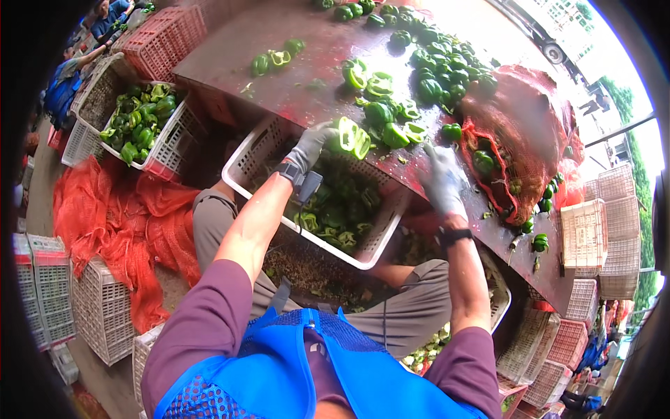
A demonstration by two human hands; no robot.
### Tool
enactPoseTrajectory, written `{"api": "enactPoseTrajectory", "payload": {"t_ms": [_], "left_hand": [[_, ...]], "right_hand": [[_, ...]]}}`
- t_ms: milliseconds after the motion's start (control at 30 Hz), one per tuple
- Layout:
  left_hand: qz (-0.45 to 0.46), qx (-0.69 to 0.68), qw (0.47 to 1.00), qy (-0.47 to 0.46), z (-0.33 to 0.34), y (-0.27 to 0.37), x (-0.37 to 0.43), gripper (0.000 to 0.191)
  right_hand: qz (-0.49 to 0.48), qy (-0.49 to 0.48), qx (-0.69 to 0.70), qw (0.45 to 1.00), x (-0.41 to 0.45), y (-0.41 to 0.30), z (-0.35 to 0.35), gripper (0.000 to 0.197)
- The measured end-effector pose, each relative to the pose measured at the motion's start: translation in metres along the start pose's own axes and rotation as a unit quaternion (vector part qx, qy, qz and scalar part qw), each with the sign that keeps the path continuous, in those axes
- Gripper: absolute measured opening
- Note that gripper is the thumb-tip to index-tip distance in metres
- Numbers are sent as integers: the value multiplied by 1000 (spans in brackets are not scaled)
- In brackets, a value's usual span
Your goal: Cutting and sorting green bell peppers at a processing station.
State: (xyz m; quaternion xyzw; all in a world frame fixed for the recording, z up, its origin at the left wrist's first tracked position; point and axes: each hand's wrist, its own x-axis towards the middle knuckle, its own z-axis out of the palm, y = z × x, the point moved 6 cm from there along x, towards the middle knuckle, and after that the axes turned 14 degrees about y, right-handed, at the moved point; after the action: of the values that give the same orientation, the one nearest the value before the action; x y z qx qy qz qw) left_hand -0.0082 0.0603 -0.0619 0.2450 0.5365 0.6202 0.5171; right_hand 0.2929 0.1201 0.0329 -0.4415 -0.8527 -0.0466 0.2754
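Note:
My left hand [313, 144], in a grey glove, is at the near edge of the metal table [220, 57], its fingers on cut green bell pepper halves [352, 137] with pale insides showing. Below it, a white plastic crate [309, 235] between my knees holds green pepper pieces [340, 204]. My right hand [444, 175], gloved too, is over the table to the right; its fingertips are blurred, and whether it holds a small tool cannot be told. More cut peppers [379, 84] lie between and beyond my hands. Whole green peppers [445, 63] are heaped farther back.
A red mesh sack [523, 120] of peppers lies on the table's right side. Another crate [180, 125] of peppers stands at left, above red netting [104, 209]. Stacked crates [583, 230] stand at right. Two people [107, 21] are at upper left.

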Motion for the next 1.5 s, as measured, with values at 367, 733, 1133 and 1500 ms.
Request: {"api": "enactPoseTrajectory", "payload": {"t_ms": [367,733,1133,1500], "left_hand": [[6,107,990,-92,24,16,-65,55],[25,143,969,-201,23,14,-127,57],[-29,260,934,-242,32,1,-111,47],[310,722,610,-102,96,13,-43,67]], "right_hand": [[-106,-42,121,986,34,-141,35,33],[128,-203,314,919,-27,-138,22,34],[546,-50,719,427,-94,-83,73,23],[464,-72,794,386,-67,-50,15,30]]}}
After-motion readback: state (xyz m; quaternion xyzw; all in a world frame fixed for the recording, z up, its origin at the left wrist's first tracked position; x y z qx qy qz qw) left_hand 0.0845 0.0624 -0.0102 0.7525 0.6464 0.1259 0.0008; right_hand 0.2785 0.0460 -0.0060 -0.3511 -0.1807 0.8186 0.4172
